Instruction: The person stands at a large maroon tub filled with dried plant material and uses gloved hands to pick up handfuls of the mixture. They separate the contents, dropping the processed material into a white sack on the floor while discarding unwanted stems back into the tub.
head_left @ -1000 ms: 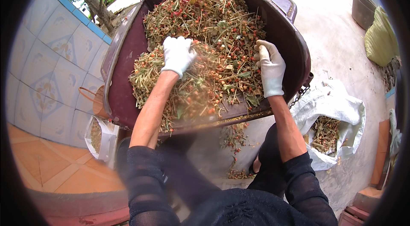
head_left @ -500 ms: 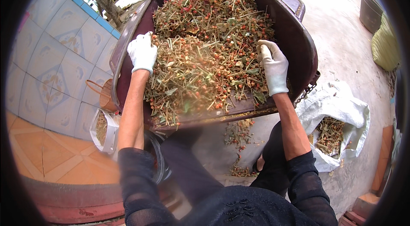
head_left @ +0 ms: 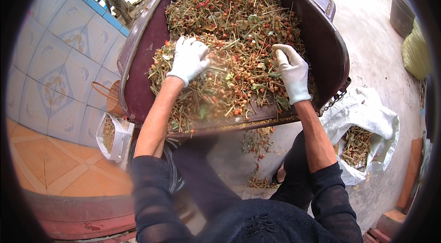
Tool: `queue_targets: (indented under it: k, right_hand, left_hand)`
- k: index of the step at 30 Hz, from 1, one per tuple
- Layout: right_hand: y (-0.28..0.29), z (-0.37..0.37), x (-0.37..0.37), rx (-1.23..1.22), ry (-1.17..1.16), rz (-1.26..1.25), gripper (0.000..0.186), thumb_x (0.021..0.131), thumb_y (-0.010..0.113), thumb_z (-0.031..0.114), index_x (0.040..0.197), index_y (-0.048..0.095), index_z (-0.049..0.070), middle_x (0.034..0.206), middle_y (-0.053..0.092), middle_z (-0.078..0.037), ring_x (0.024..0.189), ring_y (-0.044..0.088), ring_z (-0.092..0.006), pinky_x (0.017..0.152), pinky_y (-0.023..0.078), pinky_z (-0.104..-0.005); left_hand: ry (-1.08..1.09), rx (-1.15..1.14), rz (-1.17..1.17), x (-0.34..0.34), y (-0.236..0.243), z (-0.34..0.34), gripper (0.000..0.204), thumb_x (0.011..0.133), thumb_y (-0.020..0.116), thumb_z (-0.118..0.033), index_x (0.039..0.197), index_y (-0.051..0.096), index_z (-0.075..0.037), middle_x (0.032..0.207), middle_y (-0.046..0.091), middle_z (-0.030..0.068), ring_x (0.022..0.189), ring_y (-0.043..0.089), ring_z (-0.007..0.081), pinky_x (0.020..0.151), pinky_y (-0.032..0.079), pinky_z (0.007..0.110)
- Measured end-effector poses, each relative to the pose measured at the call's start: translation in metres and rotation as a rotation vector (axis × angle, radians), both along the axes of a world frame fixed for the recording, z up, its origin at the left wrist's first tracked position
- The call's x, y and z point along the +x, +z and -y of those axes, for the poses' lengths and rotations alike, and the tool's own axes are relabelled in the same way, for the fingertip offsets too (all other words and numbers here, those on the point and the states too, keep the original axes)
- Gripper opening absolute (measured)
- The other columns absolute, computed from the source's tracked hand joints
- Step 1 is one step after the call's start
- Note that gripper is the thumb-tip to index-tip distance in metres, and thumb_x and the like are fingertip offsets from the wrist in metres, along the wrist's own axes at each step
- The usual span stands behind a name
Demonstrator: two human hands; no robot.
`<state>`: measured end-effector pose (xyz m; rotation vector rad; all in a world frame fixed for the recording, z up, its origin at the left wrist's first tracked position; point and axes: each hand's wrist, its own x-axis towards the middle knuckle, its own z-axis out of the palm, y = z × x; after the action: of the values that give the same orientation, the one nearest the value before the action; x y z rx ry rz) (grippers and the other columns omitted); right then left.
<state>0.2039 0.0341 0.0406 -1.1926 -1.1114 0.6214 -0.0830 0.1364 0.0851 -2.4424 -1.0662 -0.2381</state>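
Observation:
A heap of dried stalks, leaves and small orange-red berries (head_left: 229, 18) fills the dark maroon metal cart bed (head_left: 146, 66) in front of me. Both my hands wear white knit gloves. My left hand (head_left: 187, 58) is over the near left part of the heap, its fingers bent but apart, with nothing visible in them. At the heap's right side, my right hand (head_left: 292, 67) has its fingers curled toward the thumb. Whatever it may hold is hidden. Loose bits lie along the bed's near lip (head_left: 257, 117).
A white woven sack (head_left: 363, 110) with stalks inside lies open at right. A white bag (head_left: 118, 139) and a wicker basket (head_left: 113, 98) stand at left beside the tiled wall (head_left: 69, 66). A dark bucket (head_left: 402, 16) and a yellowish sack (head_left: 415, 52) are far right.
My left hand has moved right, from the heap's left edge onto its top. Stalks now lie farther left in the bed. My right hand stays in nearly the same place, its fingers slightly shifted.

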Motion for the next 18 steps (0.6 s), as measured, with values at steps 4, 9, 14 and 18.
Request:
queue_targets:
  k: [4, 9, 14, 18]
  right_hand:
    - [-0.001, -0.002, 0.004, -0.011, -0.013, 0.012, 0.016, 0.095, 0.059, 0.01, 0.106, 0.069, 0.003, 0.081, 0.066, -0.001, 0.071, 0.057, -0.0037, 0.064, 0.047, -0.021]
    - [0.0, 0.002, -0.002, -0.007, 0.012, 0.028, 0.015, 0.094, 0.06, 0.009, 0.105, 0.069, 0.003, 0.082, 0.068, -0.002, 0.071, 0.058, -0.0043, 0.065, 0.048, -0.0218]
    - [0.002, 0.002, 0.001, -0.001, -0.003, 0.077, 0.015, 0.094, 0.06, 0.009, 0.105, 0.069, 0.004, 0.081, 0.067, -0.002, 0.07, 0.058, -0.0047, 0.065, 0.048, -0.0219]
    - [0.004, 0.004, -0.001, -0.013, 0.064, 0.033, 0.016, 0.094, 0.06, 0.008, 0.106, 0.069, 0.004, 0.08, 0.066, -0.002, 0.07, 0.058, -0.0052, 0.065, 0.048, -0.0225]
  left_hand:
    - [0.054, -0.006, 0.062, -0.008, 0.025, 0.003, 0.015, 0.075, 0.068, -0.022, 0.082, 0.06, -0.012, 0.083, 0.06, 0.0064, 0.088, 0.057, 0.0257, 0.087, 0.037, 0.04]
    - [0.177, 0.099, 0.057, -0.027, 0.042, -0.007, 0.009, 0.077, 0.067, -0.019, 0.083, 0.065, -0.012, 0.08, 0.064, 0.0068, 0.082, 0.063, 0.0274, 0.078, 0.041, 0.042]
    - [0.168, 0.318, 0.12, -0.023, 0.037, -0.015, 0.028, 0.076, 0.064, -0.009, 0.102, 0.071, -0.015, 0.094, 0.067, 0.0071, 0.09, 0.062, 0.026, 0.083, 0.043, 0.04]
    - [-0.041, 0.154, 0.212, 0.013, 0.025, -0.007, 0.029, 0.073, 0.061, -0.003, 0.096, 0.073, -0.015, 0.108, 0.066, 0.0054, 0.097, 0.058, 0.026, 0.087, 0.044, 0.039]
